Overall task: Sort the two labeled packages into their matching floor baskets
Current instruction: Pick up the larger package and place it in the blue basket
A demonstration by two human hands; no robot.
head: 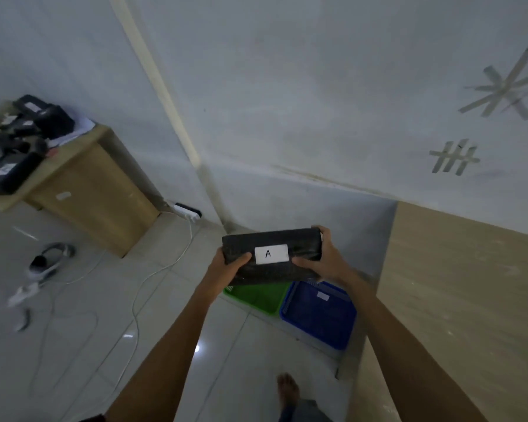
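Observation:
A black wrapped package (272, 239) with a white label marked "A" is held up in front of me by both hands. My left hand (226, 264) grips its left end, thumb on the front face. My right hand (323, 260) grips its right end. Below the package, on the floor by the wall, stand a green basket (258, 295) and a blue basket (320, 315) side by side, green on the left. The blue basket carries a small white tag; its letter is unreadable. The package hides the far parts of both baskets.
A wooden desk (89, 190) at the left holds a pile of several black packages (13, 147). A power strip (189, 211) with white cables trails over the tiled floor, near a shoe (48, 260). A wooden table surface (457, 300) fills the right. My bare foot (288, 391) is below.

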